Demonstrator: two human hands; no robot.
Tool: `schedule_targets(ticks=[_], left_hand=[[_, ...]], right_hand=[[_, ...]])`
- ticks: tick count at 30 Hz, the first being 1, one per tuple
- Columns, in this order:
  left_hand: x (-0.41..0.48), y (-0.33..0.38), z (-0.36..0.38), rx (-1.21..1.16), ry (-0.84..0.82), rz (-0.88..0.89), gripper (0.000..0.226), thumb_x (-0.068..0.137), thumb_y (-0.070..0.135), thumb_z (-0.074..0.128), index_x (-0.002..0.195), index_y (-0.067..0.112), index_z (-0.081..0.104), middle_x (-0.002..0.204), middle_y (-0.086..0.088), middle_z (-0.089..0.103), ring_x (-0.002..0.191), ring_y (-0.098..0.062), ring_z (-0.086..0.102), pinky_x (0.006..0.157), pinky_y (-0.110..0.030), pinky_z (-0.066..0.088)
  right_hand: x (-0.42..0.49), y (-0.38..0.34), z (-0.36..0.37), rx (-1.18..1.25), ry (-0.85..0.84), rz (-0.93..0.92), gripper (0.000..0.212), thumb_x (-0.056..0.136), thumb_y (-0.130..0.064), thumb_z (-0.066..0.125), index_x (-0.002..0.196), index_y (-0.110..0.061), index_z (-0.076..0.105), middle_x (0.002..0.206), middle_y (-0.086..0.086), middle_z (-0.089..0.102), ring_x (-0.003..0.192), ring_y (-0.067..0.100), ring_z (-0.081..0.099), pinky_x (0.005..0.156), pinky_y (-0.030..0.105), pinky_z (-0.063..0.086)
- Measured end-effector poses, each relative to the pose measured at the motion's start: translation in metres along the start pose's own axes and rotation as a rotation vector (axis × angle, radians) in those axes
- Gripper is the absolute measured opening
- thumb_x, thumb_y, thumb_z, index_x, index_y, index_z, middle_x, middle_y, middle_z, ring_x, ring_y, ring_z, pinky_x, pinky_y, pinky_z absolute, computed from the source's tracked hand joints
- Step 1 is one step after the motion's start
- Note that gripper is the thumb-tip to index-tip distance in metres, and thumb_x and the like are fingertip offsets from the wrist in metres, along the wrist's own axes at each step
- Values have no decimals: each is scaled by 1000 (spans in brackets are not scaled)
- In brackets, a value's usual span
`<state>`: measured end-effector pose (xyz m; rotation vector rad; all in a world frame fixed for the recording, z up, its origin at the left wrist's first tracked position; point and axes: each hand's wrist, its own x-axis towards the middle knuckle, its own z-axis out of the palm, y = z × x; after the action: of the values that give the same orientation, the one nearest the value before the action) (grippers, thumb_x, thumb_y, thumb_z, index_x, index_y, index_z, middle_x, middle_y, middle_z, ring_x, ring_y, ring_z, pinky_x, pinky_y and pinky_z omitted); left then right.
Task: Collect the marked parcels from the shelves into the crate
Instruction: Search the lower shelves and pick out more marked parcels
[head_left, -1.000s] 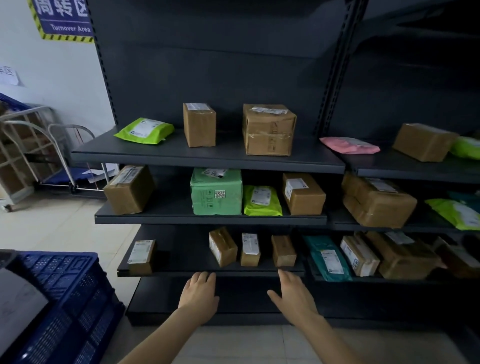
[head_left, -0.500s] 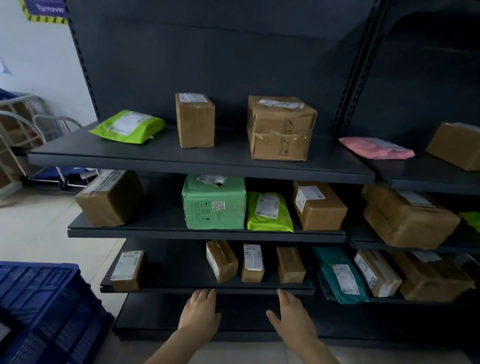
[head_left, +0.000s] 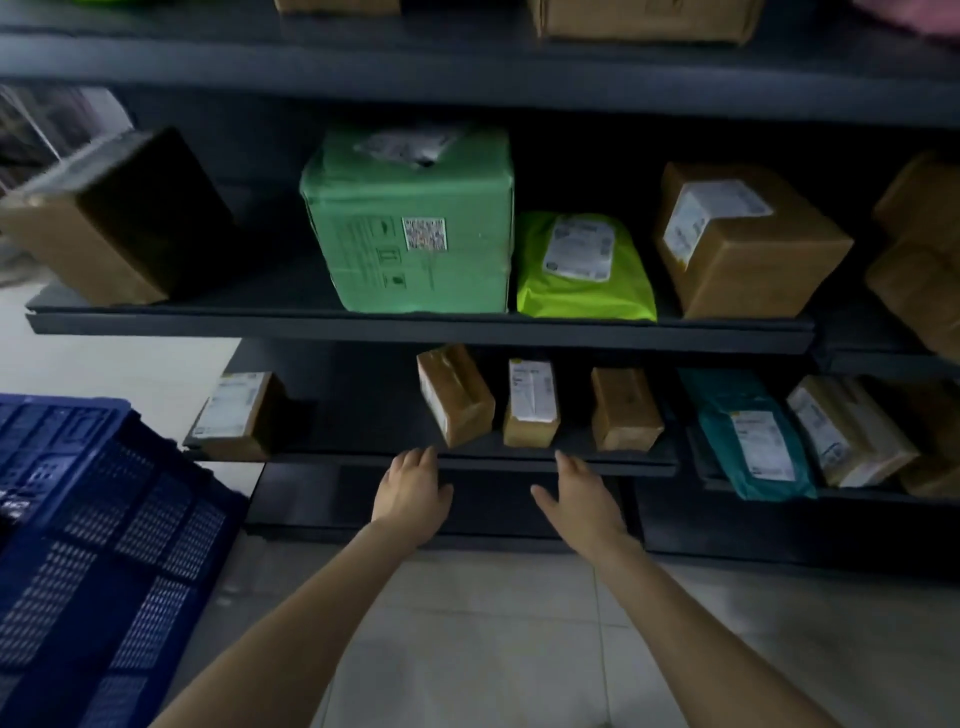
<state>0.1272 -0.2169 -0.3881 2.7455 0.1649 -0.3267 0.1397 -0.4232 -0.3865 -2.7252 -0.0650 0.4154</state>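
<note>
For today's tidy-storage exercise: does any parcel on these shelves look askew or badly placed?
Yes. The teal mailer on the lower shelf pokes out past the front edge. Left of it, the leftmost of three small brown boxes sits angled, unlike its neighbours.

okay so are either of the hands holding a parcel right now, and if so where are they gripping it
Nothing is held. The left hand and right hand are both open and empty, reaching toward the lower shelf edge, short of the small brown boxes there.

Top-shelf boxes (head_left: 641, 21) cut off above; blue crate (head_left: 98, 530) cropped at left; left brown box (head_left: 111, 218) smeared; label print (head_left: 579, 249) unreadable.
</note>
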Motion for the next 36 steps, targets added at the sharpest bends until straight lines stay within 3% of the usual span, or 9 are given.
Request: schedule_targets(ticks=[7,11,14,17,22,29,33,36], left_hand=[[56,-26,82,-63,76,-66,64,94,32,48,148,11,20,152,-6,30,140,-24,25,112,-33,27],[95,-38,109,-128,186,-67,66,93,27,50,149,11,17,153,-6,28,142,-22,22,114,-30,25],[122,-42,124,-189,303,-48,65,93,29,51,147,10,21,151,-7,32,140,-23,27,111,-30,27],[144,-41,136,-264,397,1,57,92,28,53,142,13,29,143,-7,42,134,-25,35,107,-33,34],[168,-41,156,-426,484,64,60,90,14,50,144,21,26,135,-3,48,124,-22,43,97,-37,45],[156,-51,161,-816,607,200,58,94,9,49,145,29,30,136,2,42,109,-2,47,86,-11,38],[142,-62,142,-697,733,327,45,93,9,53,129,35,46,127,12,42,115,-8,43,93,-17,37],[139,-65,133,-448,800,344,34,90,8,57,121,20,61,125,6,50,118,-16,44,97,-22,34]], right_hand=[[76,26,67,25,102,-86,57,95,-38,45,142,-9,29,143,9,39,130,24,37,100,34,41],[121,15,89,-25,275,-237,56,94,-39,45,141,-11,33,140,5,43,129,19,40,102,29,38],[151,2,95,-90,392,-383,58,94,-38,45,143,-11,30,147,6,36,136,19,33,109,28,31],[177,-12,98,-169,395,-466,62,95,-35,45,147,-11,19,155,8,21,140,23,25,112,31,27],[195,-24,109,-206,341,-459,65,95,-29,49,147,-12,15,156,11,13,137,29,30,105,36,39],[177,-27,138,228,483,-414,54,94,-30,51,142,-15,33,152,4,23,137,19,30,111,28,30],[168,-28,156,492,516,-379,50,90,-26,59,135,-12,43,139,4,39,124,15,45,96,12,32],[167,-22,171,633,479,-289,44,87,-20,63,127,-7,49,123,7,53,114,19,53,89,11,34]])
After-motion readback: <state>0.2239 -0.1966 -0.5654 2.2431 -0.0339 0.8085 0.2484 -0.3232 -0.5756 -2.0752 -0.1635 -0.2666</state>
